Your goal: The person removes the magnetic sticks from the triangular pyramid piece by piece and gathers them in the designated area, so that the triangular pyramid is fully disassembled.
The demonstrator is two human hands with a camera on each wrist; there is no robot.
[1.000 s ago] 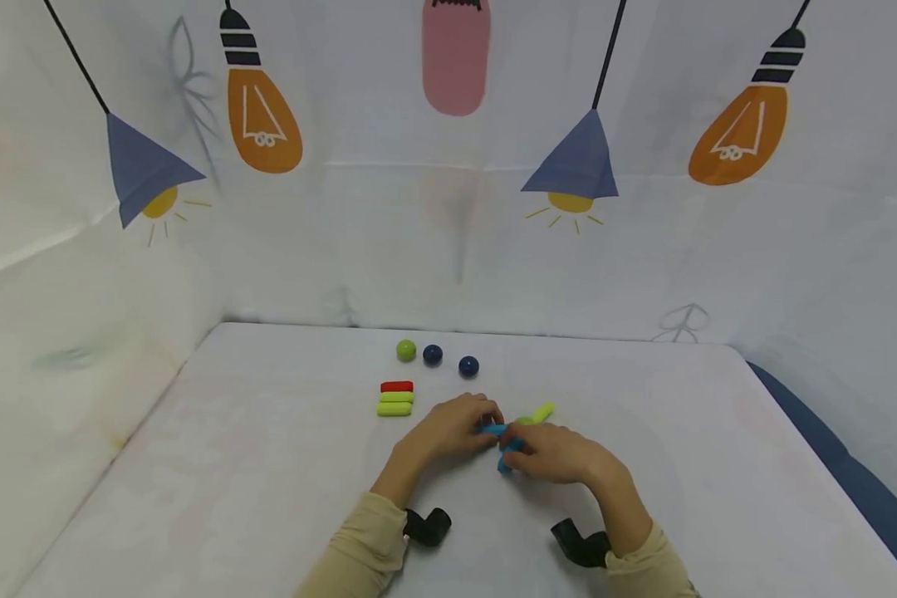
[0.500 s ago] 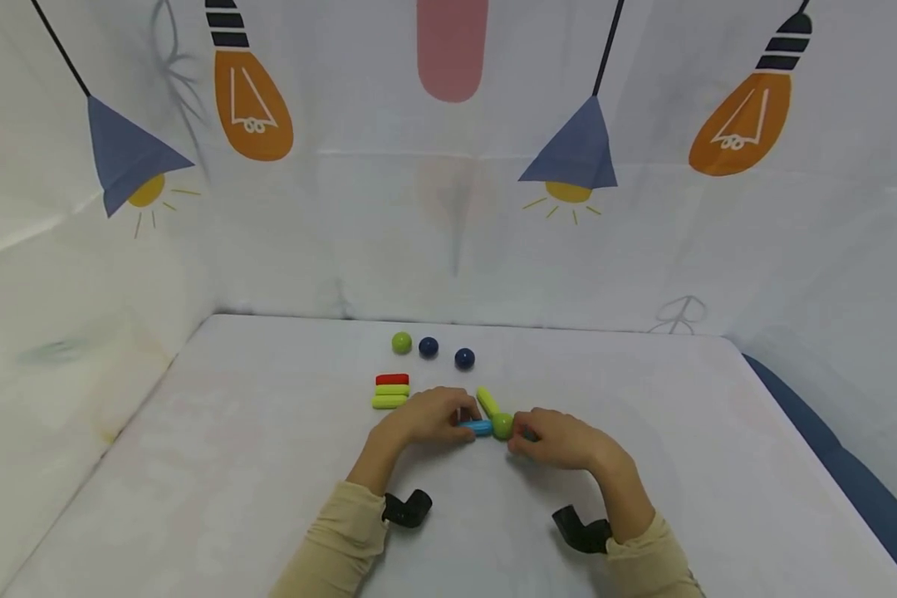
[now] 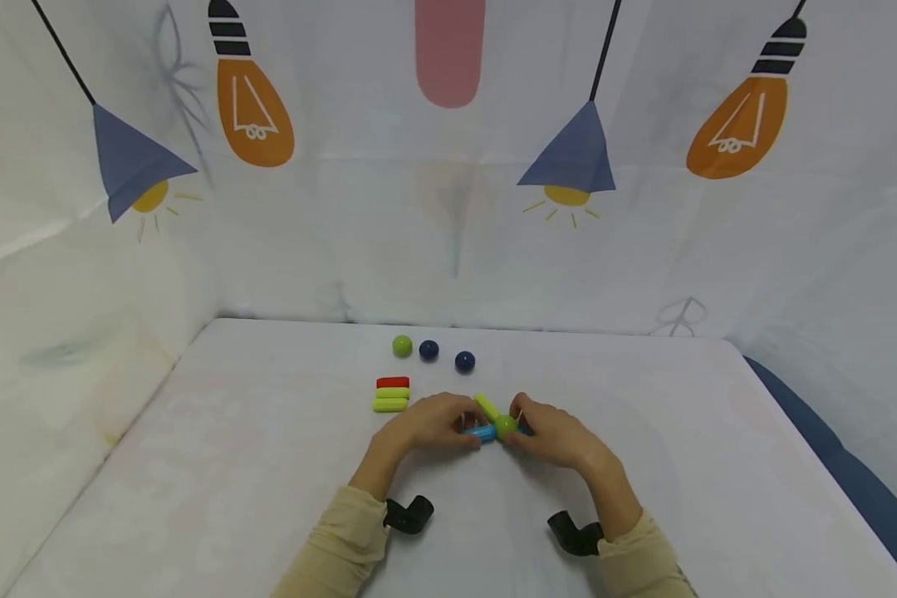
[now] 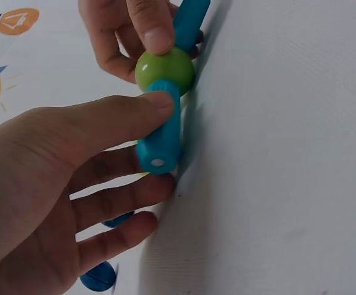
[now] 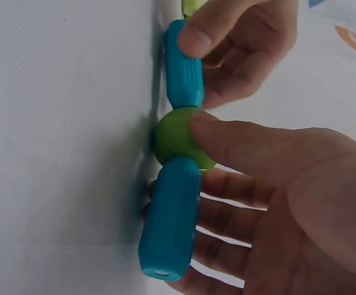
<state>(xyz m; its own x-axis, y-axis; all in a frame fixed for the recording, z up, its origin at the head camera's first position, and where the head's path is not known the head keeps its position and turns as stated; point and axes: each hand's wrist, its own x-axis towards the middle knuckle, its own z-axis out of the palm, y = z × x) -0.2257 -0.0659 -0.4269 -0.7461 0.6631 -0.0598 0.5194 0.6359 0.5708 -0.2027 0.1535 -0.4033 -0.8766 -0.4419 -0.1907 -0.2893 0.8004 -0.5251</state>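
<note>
Head view, three balls (image 3: pixel 428 350), three sticks (image 3: pixel 392 394)

balls (image 3: pixel 428 350) ahead, sticks (image 3: pixel 392 394) left, right open

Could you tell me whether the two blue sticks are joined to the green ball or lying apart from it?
Joined: both blue sticks butt against the green ball, one each side, in line.

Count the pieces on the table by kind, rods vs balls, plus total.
Rods: 6, namely red rod, two stacked green rods, green rod, two blue rods.
Balls: 4, namely green ball, two navy balls, green joint ball.
Total: 10
</note>
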